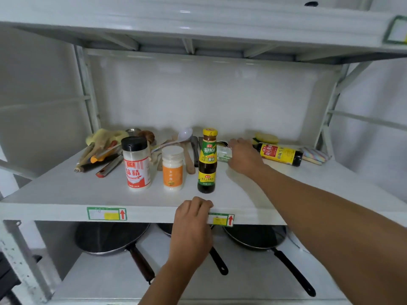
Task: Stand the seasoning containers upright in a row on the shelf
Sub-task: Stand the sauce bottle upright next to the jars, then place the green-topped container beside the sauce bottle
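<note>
Three containers stand upright in a row on the white shelf (66,190): a black-capped jar with a red label (136,164), a small white jar with an orange label (172,168), and a dark sauce bottle with a yellow cap (207,161). Behind that bottle a white-and-green container (223,153) lies on its side, and my right hand (244,156) is closed around it. A dark bottle with a yellow label (279,154) lies on its side further right. My left hand (191,225) curls over the shelf's front edge, holding no container.
Kitchen tools, knives and a yellow cloth (103,150) pile at the back left. A ladle and wooden spatulas (187,148) lie behind the jars. A yellow sponge (266,137) and striped cloths (315,156) sit at the back right. Black pans (110,238) rest on the lower shelf.
</note>
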`<control>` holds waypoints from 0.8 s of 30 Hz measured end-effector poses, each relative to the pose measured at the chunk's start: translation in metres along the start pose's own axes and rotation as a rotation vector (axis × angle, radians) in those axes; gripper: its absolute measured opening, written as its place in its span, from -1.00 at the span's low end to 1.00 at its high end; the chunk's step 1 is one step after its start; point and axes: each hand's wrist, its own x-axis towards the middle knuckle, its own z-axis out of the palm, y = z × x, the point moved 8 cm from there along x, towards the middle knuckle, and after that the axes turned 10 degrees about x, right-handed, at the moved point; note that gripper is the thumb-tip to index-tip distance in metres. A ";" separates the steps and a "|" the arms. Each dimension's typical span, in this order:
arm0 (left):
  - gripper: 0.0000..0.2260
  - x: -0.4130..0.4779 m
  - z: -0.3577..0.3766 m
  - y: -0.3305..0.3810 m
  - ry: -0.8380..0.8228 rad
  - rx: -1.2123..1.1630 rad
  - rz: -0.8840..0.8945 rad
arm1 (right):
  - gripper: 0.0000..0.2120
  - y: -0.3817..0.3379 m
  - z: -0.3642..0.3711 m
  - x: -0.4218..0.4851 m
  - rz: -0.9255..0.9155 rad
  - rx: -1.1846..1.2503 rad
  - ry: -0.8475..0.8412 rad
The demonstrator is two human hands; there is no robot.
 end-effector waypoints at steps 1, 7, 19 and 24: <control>-0.53 -0.003 0.005 0.000 -0.015 0.027 0.015 | -0.54 -0.003 0.002 0.011 -0.024 -0.046 0.003; -0.41 -0.007 0.022 -0.004 0.066 0.033 0.103 | -0.35 -0.002 0.047 0.062 -0.081 -0.200 -0.116; -0.37 -0.006 0.030 -0.004 0.165 0.043 0.089 | -0.49 0.028 0.076 0.066 -0.090 -0.271 -0.007; -0.41 -0.007 0.021 -0.001 0.123 0.094 0.105 | -0.45 0.030 0.037 0.036 -0.051 -0.192 -0.008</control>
